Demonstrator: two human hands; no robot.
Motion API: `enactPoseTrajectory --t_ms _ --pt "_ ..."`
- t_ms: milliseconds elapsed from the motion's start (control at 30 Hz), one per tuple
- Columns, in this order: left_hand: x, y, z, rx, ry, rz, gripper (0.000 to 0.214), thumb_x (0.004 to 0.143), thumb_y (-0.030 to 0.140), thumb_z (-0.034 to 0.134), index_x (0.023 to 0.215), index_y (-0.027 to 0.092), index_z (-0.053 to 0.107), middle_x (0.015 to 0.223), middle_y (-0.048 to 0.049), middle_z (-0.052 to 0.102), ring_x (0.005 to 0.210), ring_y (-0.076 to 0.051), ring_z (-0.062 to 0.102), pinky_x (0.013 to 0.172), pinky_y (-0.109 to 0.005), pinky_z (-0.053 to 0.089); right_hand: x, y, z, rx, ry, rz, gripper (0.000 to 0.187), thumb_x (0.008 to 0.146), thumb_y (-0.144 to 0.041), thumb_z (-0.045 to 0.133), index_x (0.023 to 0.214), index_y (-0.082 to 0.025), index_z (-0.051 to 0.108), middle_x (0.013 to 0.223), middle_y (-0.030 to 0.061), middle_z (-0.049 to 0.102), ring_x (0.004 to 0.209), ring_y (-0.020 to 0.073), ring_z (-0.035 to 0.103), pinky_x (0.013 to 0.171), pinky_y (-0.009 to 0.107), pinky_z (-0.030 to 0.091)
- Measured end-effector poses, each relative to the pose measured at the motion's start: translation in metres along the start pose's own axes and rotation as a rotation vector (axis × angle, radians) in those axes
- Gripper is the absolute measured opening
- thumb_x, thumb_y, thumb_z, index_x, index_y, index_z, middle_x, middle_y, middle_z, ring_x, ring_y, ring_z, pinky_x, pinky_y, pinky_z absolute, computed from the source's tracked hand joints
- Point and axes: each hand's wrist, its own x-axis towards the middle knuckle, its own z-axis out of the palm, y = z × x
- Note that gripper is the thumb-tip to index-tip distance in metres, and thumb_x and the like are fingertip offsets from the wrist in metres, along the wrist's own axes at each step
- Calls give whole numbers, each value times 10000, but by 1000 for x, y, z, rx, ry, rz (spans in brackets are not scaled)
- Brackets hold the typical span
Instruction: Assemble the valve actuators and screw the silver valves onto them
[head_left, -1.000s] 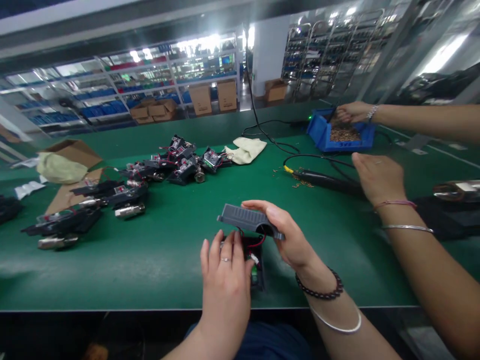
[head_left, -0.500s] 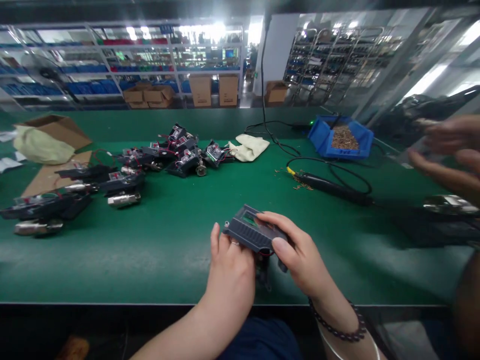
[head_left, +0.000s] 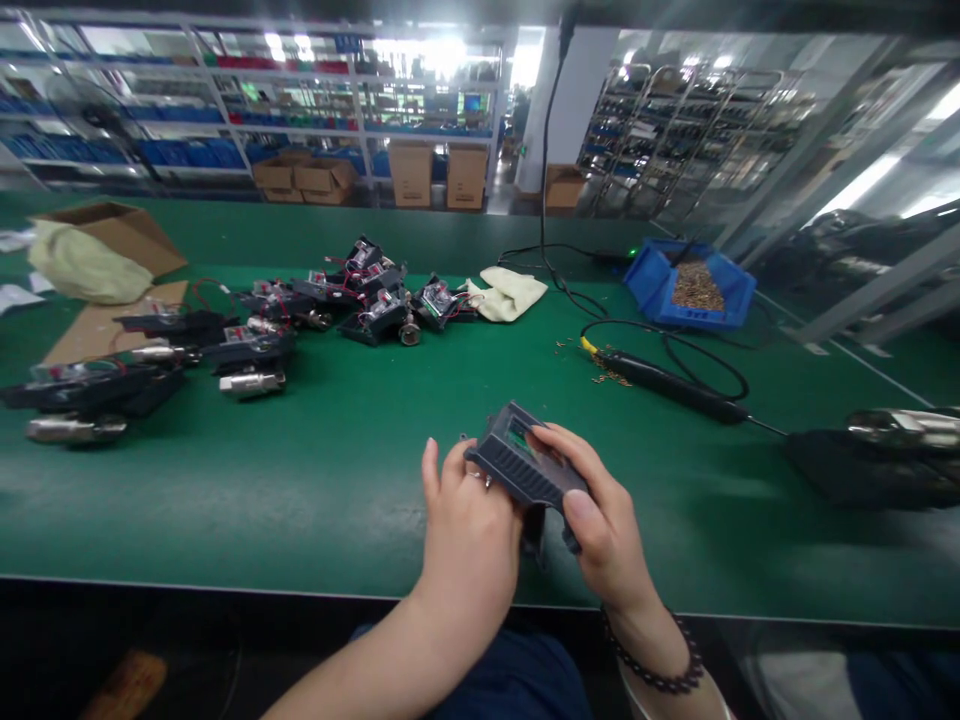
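Both of my hands hold a dark grey plastic housing [head_left: 521, 462] with a small green window, just above the front edge of the green table [head_left: 337, 480]. My left hand [head_left: 469, 520] grips it from the left and below, fingers curled around the lower black part. My right hand [head_left: 596, 510] wraps over the cover's right end, thumb along its near edge. A black piece hangs beneath the cover between my palms, mostly hidden.
Several black assemblies with red wires and metal cylinders [head_left: 247, 345] lie at the left and centre back. A cardboard box with a yellowish bag [head_left: 90, 255], a cloth [head_left: 514, 292], a blue bin of small parts [head_left: 694, 285], a corded black tool [head_left: 667, 378] and a dark device [head_left: 877, 455] also sit on the table.
The cover came down over the black base and both hands closed on it. The co-worker's arms and hands at the right have left the view. The camera tilted slightly.
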Motion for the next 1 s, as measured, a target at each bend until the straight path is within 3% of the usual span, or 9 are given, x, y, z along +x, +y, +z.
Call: enactPoseTrajectory --t_ms 167,300,400,467,533,700,1000 --pt "-10 7 7 12 126 -13 313 856 95 530 1115 210 663 1030 -107 724 1075 -324 596 995 -666 385 -7 4 4 -78 -10 -140 524 868 -588 480 1217 -220 614 1268 138 576 1202 325 539 971 466 474" --pt "-29 -9 0 19 174 -104 374 864 235 593 1221 129 565 1239 -195 637 1246 -379 502 1035 -687 327 -9 8 4 -91 -18 -169 516 888 -566 455 1261 -231 578 1298 142 542 1213 327 529 967 475 477" --pt "-42 -31 -1 -119 75 -174 708 802 304 686 1408 129 364 1338 -213 571 1278 -357 503 1046 -618 384 -9 11 3 -82 -48 -202 506 895 -551 456 1279 -239 558 1309 140 524 1222 322 521 970 469 479" --pt "-47 -43 1 -306 -64 -241 772 782 243 689 1451 175 310 1340 -179 586 1243 -308 556 1013 -519 466 -9 12 1 -108 -113 -257 532 870 -557 500 1297 -240 537 1326 141 504 1236 320 508 990 467 470" --pt "-50 -49 2 -493 -149 -340 697 777 181 658 1421 198 390 1321 -143 612 1209 -271 591 993 -440 498 -9 11 -2 -168 -196 -314 581 824 -545 578 1312 -236 512 1346 144 482 1242 315 504 1003 456 467" --pt "-52 -50 1 -780 -171 -536 601 732 178 657 1323 212 555 1323 -83 623 1234 -263 571 1060 -402 440 -8 1 -12 -316 -342 -374 620 753 -399 663 1313 -197 490 1364 163 477 1242 300 519 991 430 488" --pt "-51 -53 3 -889 -140 -537 564 728 225 677 1287 248 602 1288 -39 650 1193 -248 603 1036 -367 461 -3 -6 -17 -405 -455 -368 653 718 -324 682 1323 -197 473 1380 164 478 1253 286 515 995 436 486"
